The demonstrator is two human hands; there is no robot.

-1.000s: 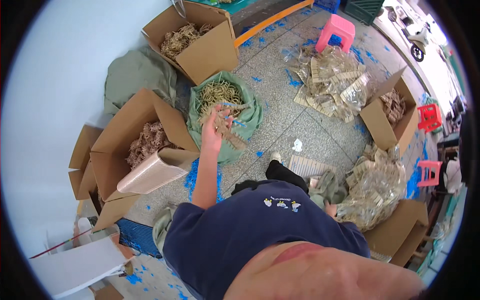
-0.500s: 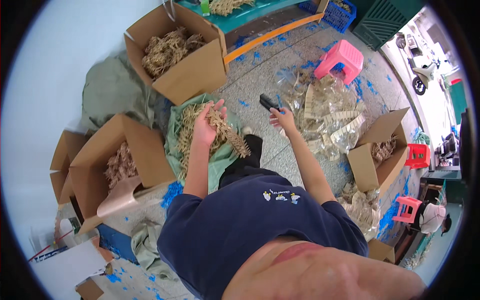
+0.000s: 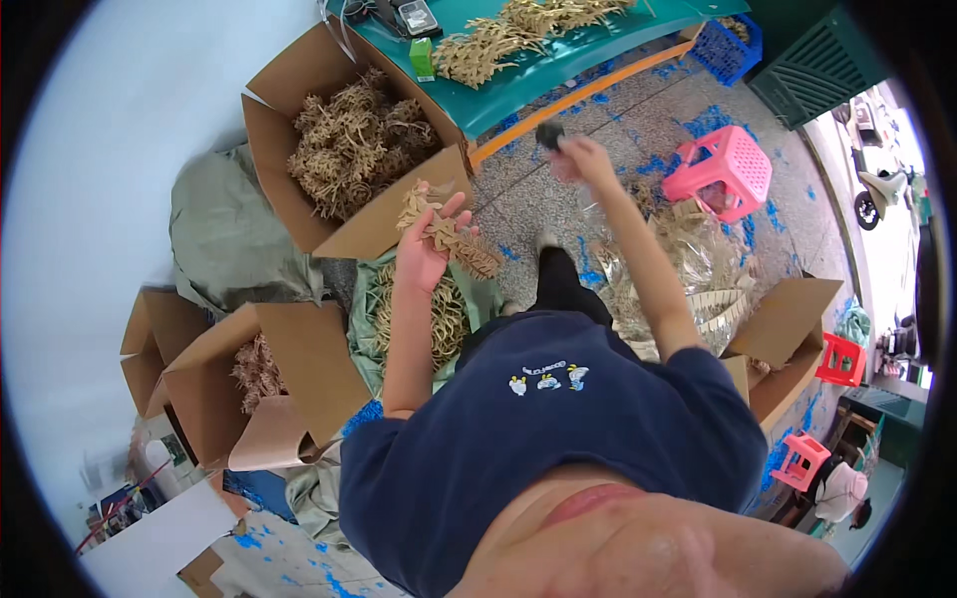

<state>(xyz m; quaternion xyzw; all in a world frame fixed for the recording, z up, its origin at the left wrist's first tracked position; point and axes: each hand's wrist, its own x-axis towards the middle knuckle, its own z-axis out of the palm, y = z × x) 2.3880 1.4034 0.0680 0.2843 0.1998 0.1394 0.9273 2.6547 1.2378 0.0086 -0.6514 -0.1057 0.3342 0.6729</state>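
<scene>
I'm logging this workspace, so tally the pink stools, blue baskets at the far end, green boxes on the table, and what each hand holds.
Pink stools: 2
Blue basket: 1
Small green box: 1
Tan leafy bundle, left hand: 1
Dark blurred object, right hand: 1
Total: 6

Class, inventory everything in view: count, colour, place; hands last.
Open cardboard boxes: four or more, brown, left and right
Tangled strips: uncountable, tan, inside boxes
Open soft sack: one, green, centre-left
Smooth table: one, teal, top
Plastic stools: two, pink, right
Plastic crate: one, blue, upper right
Plastic-film pile: one, clear, floor
Stringy scraps: many, blue, floor
Scooter: one, whitish, right
Held leafy strip: one, tan, left hand
Blurred object: one, dark, right hand
Bare hands: two, upper centre
</scene>
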